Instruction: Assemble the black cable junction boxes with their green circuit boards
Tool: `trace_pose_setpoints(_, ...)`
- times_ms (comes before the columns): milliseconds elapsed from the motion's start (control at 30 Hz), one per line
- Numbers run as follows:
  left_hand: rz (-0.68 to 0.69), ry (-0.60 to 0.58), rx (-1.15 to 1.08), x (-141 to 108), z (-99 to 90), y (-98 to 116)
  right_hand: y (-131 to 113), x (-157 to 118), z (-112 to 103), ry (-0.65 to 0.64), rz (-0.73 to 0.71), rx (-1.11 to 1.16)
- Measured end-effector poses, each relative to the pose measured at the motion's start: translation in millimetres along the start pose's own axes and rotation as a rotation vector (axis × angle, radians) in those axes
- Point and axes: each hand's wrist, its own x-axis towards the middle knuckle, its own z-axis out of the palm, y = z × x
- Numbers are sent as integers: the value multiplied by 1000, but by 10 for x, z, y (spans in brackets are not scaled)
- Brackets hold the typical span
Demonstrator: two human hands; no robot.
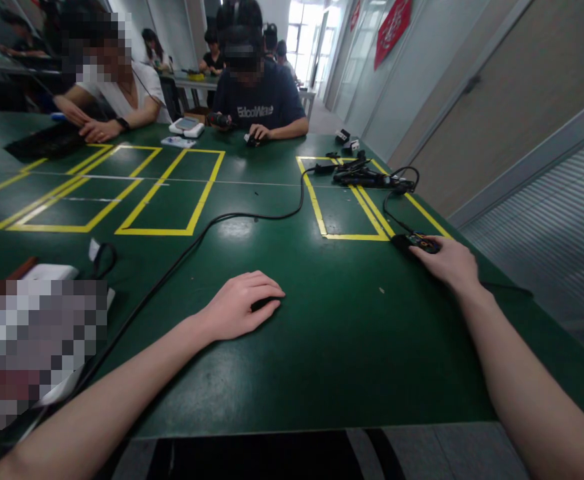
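On the right of the green counter (322, 373), a small black electronic device (419, 241) is lying just beside the yellow tape (355, 237), its thin cable (387, 209) running far toward a heap of black gear (359, 179). Right hand (453, 261) is holding the device by its right end, fingers bent and nearly together on it, thumb on the near side; underside is not showing. Left hand (245, 303) is resting palm-down mid-counter, fingers loosely curled, thumb parted from index finger, seemingly holding nothing; can't tell under the palm. Good handling is probably meaning gripping by the edges, sparing the top, leaving cable slack, left hand steadying.
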Motion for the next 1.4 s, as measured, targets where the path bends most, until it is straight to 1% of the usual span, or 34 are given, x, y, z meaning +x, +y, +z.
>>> trace_pose_setpoints(33,-2,-2,0,-1,1,-1,-82,-32,2,-32,15,3)
trace_pose_setpoints(67,-4,-5,-1,-1,1,-1,-173,-72,11,-50,-7,18)
trace_pose_setpoints(133,-5,-6,-4,-1,0,1,-374,-180,45,-53,-122,77)
trace_pose_setpoints(200,-5,-3,-5,1,-3,8,-588,-343,83,-30,-310,173)
trace_pose_setpoints(267,-6,3,-12,4,-11,20,-805,-572,97,-49,-539,298)
trace_pose_setpoints(333,-4,22,-27,5,-25,35,-1011,-850,74,-139,-821,425)
trace_pose_setpoints(400,12,64,-44,7,-44,54,-1184,-1130,24,-236,-1058,513)
trace_pose_setpoints(467,46,92,-54,8,-64,75,-1299,-1349,-27,-317,-1219,537)
trace_pose_setpoints(533,81,62,-67,10,-79,100,-1350,-1472,-56,-344,-1315,534)
trace_pose_setpoints(600,93,0,-82,10,-83,127,-1353,-1502,-62,-334,-1356,542)
trace_pose_setpoints(700,79,-47,-68,5,-66,168,-1325,-1461,-59,-333,-1350,614)
trace_pose_setpoints(800,62,-76,11,-4,-40,195,-1310,-1429,-71,-336,-1328,707)
trace_pose_setpoints(867,42,-95,76,-8,-28,199,-1312,-1431,-77,-305,-1335,738)
trace_pose_setpoints(967,-8,-118,135,-12,-16,180,-1320,-1443,-60,-253,-1341,717)
trace_pose_setpoints(1033,-50,-126,149,-19,-7,151,-1323,-1437,-38,-217,-1304,681)
trace_pose_setpoints(1133,-84,-125,154,-35,4,105,-1319,-1398,-16,-156,-1237,657)
trace_pose_setpoints(1233,-73,-89,137,-43,-12,83,-1303,-1348,-22,-113,-1234,670)
trace_pose_setpoints(1300,-63,-59,121,-40,-41,86,-1295,-1332,-33,-124,-1248,677)
trace_pose_setpoints(1400,-61,-35,100,-32,-87,94,-1300,-1339,-43,-187,-1288,644)
